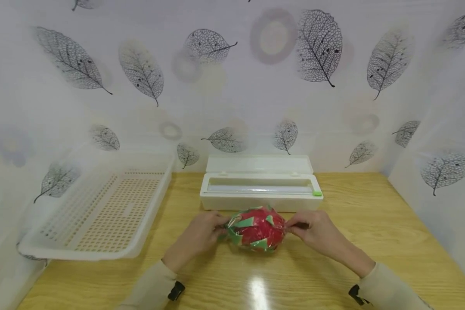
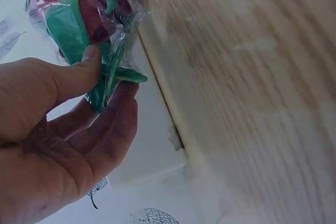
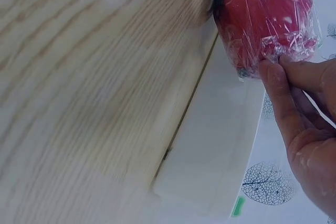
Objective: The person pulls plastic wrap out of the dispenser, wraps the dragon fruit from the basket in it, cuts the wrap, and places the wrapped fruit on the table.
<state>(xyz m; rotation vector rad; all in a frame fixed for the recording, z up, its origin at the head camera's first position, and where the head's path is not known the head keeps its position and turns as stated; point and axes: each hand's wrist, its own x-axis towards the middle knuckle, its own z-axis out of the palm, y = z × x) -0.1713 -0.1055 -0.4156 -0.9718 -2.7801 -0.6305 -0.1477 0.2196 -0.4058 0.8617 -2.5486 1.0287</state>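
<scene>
A red dragon fruit with green scales (image 1: 257, 228), covered in clear cling film, lies on the wooden table (image 1: 224, 280) in front of the white cling-film dispenser box (image 1: 260, 188). My left hand (image 1: 201, 234) pinches the film at the fruit's left end, thumb and fingers closed on the green tips (image 2: 107, 80). My right hand (image 1: 314, 232) pinches the bunched film at the fruit's right end (image 3: 273, 56). Both hands rest low on the table beside the fruit (image 3: 262, 14).
The dispenser box stands with its lid open, a green slider (image 1: 317, 193) at its right end. A white perforated plastic basket (image 1: 100, 211) sits at the left of the table. Leaf-patterned walls enclose the back and both sides.
</scene>
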